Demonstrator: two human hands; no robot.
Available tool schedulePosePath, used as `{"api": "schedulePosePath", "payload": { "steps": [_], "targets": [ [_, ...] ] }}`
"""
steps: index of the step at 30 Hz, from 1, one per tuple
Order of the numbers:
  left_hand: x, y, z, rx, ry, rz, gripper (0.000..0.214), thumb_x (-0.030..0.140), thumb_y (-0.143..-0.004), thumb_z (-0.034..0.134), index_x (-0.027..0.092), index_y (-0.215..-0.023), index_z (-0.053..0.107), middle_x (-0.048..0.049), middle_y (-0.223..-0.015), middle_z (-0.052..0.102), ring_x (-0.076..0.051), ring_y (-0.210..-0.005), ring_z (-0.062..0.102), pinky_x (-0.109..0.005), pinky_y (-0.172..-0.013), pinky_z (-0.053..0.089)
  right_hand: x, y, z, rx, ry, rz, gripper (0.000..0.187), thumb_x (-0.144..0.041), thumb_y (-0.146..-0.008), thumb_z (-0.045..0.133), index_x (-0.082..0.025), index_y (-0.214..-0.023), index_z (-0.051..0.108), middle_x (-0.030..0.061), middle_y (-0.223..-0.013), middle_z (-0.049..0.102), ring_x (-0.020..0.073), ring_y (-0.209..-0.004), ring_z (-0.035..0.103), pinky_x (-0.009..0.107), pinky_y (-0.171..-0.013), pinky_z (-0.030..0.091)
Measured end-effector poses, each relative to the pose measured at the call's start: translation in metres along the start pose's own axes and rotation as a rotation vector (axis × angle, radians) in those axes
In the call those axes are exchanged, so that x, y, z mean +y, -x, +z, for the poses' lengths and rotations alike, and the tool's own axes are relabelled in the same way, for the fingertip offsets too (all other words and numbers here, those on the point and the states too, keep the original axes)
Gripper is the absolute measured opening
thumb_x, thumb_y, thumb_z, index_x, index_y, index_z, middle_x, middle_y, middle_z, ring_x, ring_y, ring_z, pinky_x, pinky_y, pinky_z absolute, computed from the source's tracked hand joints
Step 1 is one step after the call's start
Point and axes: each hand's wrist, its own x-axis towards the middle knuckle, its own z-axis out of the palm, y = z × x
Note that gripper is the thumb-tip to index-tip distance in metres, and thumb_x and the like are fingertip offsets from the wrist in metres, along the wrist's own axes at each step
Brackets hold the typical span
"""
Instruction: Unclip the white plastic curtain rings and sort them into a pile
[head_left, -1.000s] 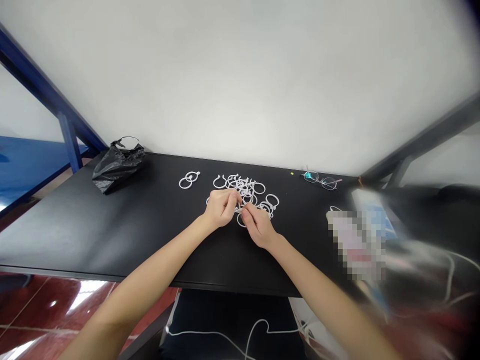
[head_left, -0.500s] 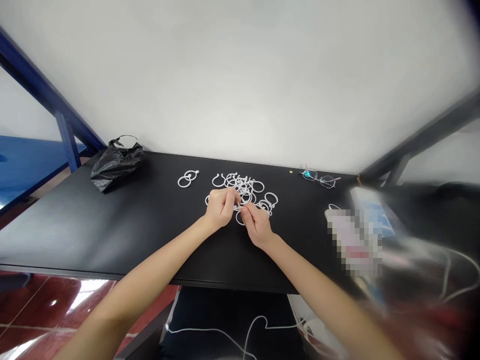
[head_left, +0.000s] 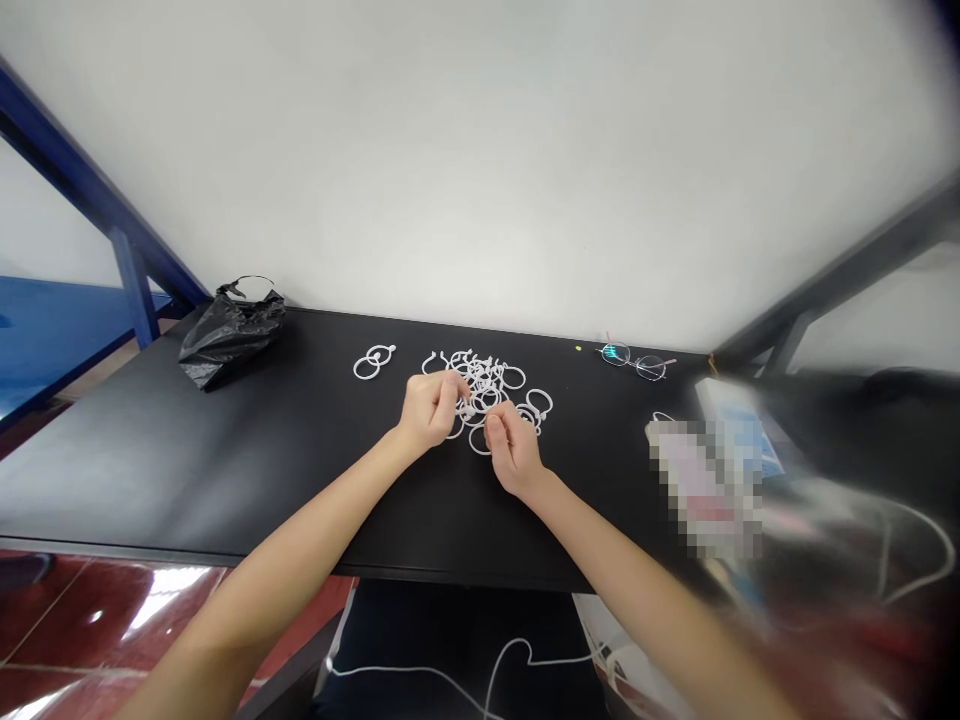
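A pile of thin white open rings [head_left: 513,377] with small knobbed ends lies on a black table. At the pile's near left side is my left hand [head_left: 430,410], closed with the thumb against curled fingers. A white ring shows just beside its fingertips; whether they grip it is unclear. My right hand [head_left: 514,448] is closed too, at the near right side, thumb against fingers. A ring lies partly hidden by it, and its fingertips hide anything inside. A narrow gap with rings in it separates the hands. Two linked or overlapping rings [head_left: 367,368] lie apart, to the left.
A crumpled black plastic bag [head_left: 234,332] sits at the back left. Eyeglasses [head_left: 649,368] lie at the back right, with a small yellow bit [head_left: 578,348] nearby. Blurred packages [head_left: 739,425] and clear plastic cover the right side. A white cable [head_left: 405,668] crosses the lap.
My hands were together at the fingertips over the rings; now they are apart, the left having moved slightly left. The view has shifted a little.
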Motion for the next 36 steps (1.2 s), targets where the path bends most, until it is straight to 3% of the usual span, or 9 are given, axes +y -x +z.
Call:
{"api": "schedulePosePath", "payload": {
  "steps": [3, 5, 8, 11, 17, 23, 29, 33, 36],
  "targets": [
    [-0.018, -0.013, -0.022, 0.056, -0.236, -0.158, 0.055, 0.040, -0.099, 0.029, 0.017, -0.061, 0.062, -0.0033, -0.051, 0.057, -0.013, -0.047, 0.051, -0.027, -0.053, 0.036, 0.003, 0.000, -0.002, 0.025, -0.003, 0.017, 0.022, -0.032, -0.100, 0.038, -0.022, -0.082, 0.043, -0.0060, -0.058, 0.041, 0.0090, -0.046, 0.038, 0.023, -0.048, 0.032],
    [-0.034, -0.021, -0.040, 0.095, -0.460, -0.374, 0.054, 0.050, -0.097, 0.035, 0.018, -0.062, 0.061, -0.0048, -0.057, 0.062, -0.016, -0.056, 0.057, -0.027, -0.057, 0.037, 0.003, -0.001, -0.003, 0.019, 0.000, 0.030, 0.022, -0.033, -0.100, 0.038, -0.022, -0.082, 0.043, -0.0060, -0.058, 0.040, 0.0092, -0.046, 0.038, 0.023, -0.047, 0.031],
    [-0.058, -0.027, -0.060, 0.092, -0.681, -0.622, 0.051, 0.065, -0.088, 0.044, 0.020, -0.072, 0.064, -0.0071, -0.075, 0.071, -0.024, -0.077, 0.066, -0.028, -0.064, 0.040, 0.000, -0.003, -0.006, 0.003, 0.025, 0.027, 0.021, -0.033, -0.100, 0.038, -0.022, -0.083, 0.043, -0.0059, -0.059, 0.041, 0.0093, -0.046, 0.039, 0.023, -0.047, 0.031],
    [-0.073, -0.026, -0.069, 0.016, -0.780, -0.726, 0.049, 0.068, -0.083, 0.049, 0.021, -0.081, 0.064, -0.0107, -0.088, 0.073, -0.030, -0.088, 0.067, -0.032, -0.070, 0.043, -0.003, -0.005, -0.010, 0.009, 0.049, -0.005, 0.018, -0.032, -0.100, 0.040, -0.022, -0.085, 0.044, -0.0062, -0.059, 0.041, 0.0088, -0.046, 0.038, 0.023, -0.047, 0.030],
    [-0.079, -0.022, -0.071, -0.083, -0.775, -0.725, 0.045, 0.068, -0.076, 0.059, 0.023, -0.081, 0.062, -0.0080, -0.087, 0.071, -0.029, -0.085, 0.066, -0.033, -0.068, 0.045, 0.001, -0.008, -0.014, 0.071, 0.051, 0.053, 0.020, -0.037, -0.100, 0.038, -0.022, -0.088, 0.045, -0.0061, -0.057, 0.043, 0.0099, -0.046, 0.042, 0.023, -0.048, 0.034],
    [-0.091, -0.018, -0.076, -0.145, -0.748, -0.632, 0.031, 0.051, -0.077, 0.066, 0.020, -0.083, 0.067, -0.0108, -0.093, 0.065, -0.027, -0.087, 0.063, -0.033, -0.071, 0.047, 0.001, -0.008, -0.014, 0.028, 0.047, 0.036, 0.019, -0.036, -0.101, 0.038, -0.021, -0.100, 0.050, -0.0059, -0.059, 0.046, 0.0103, -0.047, 0.044, 0.024, -0.049, 0.035],
    [-0.106, -0.011, -0.077, -0.116, -0.715, -0.587, 0.024, 0.044, -0.074, 0.069, 0.020, -0.078, 0.070, -0.0114, -0.090, 0.060, -0.029, -0.092, 0.059, -0.038, -0.076, 0.048, -0.001, -0.010, -0.015, -0.003, 0.036, 0.040, 0.023, -0.035, -0.101, 0.037, -0.021, -0.111, 0.052, -0.0044, -0.061, 0.053, 0.0107, -0.049, 0.050, 0.024, -0.051, 0.039],
    [-0.100, -0.013, -0.076, -0.114, -0.753, -0.588, 0.027, 0.046, -0.071, 0.073, 0.020, -0.078, 0.069, -0.0116, -0.093, 0.058, -0.031, -0.096, 0.056, -0.042, -0.081, 0.047, -0.002, -0.010, -0.015, -0.007, 0.027, 0.038, 0.023, -0.034, -0.101, 0.038, -0.020, -0.112, 0.052, -0.0037, -0.063, 0.056, 0.0105, -0.050, 0.052, 0.023, -0.052, 0.041],
    [-0.085, -0.015, -0.066, -0.044, -0.787, -0.517, 0.029, 0.048, -0.076, 0.068, 0.020, -0.083, 0.068, -0.0121, -0.099, 0.059, -0.032, -0.100, 0.055, -0.044, -0.086, 0.045, -0.003, -0.010, -0.015, -0.009, 0.038, 0.021, 0.023, -0.033, -0.101, 0.038, -0.020, -0.113, 0.052, -0.0036, -0.064, 0.056, 0.0104, -0.051, 0.053, 0.023, -0.052, 0.042]
  ]
}}
